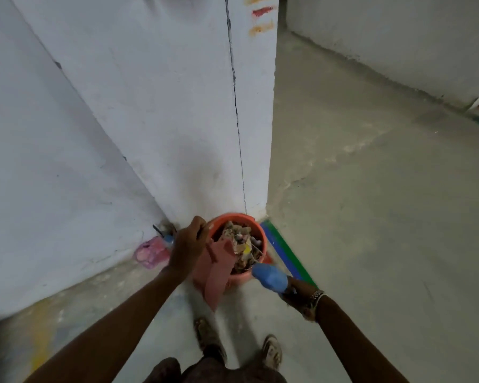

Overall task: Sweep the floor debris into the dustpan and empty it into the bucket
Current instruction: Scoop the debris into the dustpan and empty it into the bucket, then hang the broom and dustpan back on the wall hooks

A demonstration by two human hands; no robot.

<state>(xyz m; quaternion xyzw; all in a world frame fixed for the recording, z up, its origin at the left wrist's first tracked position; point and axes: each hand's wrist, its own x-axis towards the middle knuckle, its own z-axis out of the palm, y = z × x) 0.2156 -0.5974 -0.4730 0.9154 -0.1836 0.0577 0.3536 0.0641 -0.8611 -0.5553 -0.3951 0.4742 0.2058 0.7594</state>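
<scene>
R grip [299,295] wrapped round blue brush [270,276], just R of bucket [262,241]. L grip [187,246] holds pink dustpan [217,275], tipped over bucket's near-left rim. Bucket, orange, heaped w/ debris [242,244], sits on floor at white wall [177,106] corner.

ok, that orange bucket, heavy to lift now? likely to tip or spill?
Probably heavy for its size: the orange bucket is packed with mixed debris up to the rim. So full, it would likely spill if tilted. Pushed, it probably slides rather than tips: it stands upright on bare floor.
</scene>
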